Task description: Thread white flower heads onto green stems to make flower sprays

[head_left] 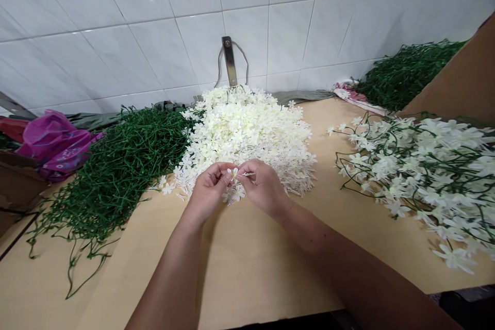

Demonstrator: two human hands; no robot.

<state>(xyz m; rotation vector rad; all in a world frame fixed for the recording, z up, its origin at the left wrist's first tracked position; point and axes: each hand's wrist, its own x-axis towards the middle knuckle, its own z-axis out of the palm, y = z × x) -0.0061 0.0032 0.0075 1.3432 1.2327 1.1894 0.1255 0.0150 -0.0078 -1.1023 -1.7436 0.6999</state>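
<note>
A small white flower, its thin petals spread in a star, is held up between both hands, just in front of the near edge of the central heap. On one side it is pinched by the left hand, with thumb and forefinger brought together and the other fingers curled in. On the other side it is gripped by the right hand in a similar closed pinch (whether any slender part is also held there cannot be told). Behind the fingertips, a mound of loose blossoms is piled, creamy and ruffled on top, with thin pale stalks bristling along its lower right. Its left flank is met by a tangle of wiry green stems, from which a few curling strands are strayed across the smooth tan tabletop. To the right, well apart from the mound, stemmed white flowers are laid in a loose, broad-petalled spread. Beyond, more dark green stems are partly hidden by a flat brown cardboard panel. At far left, a crumpled, glossy magenta bag is seen. The back is closed off by glazed, faintly veined tiles, against which a narrow metal strip is stood.
</note>
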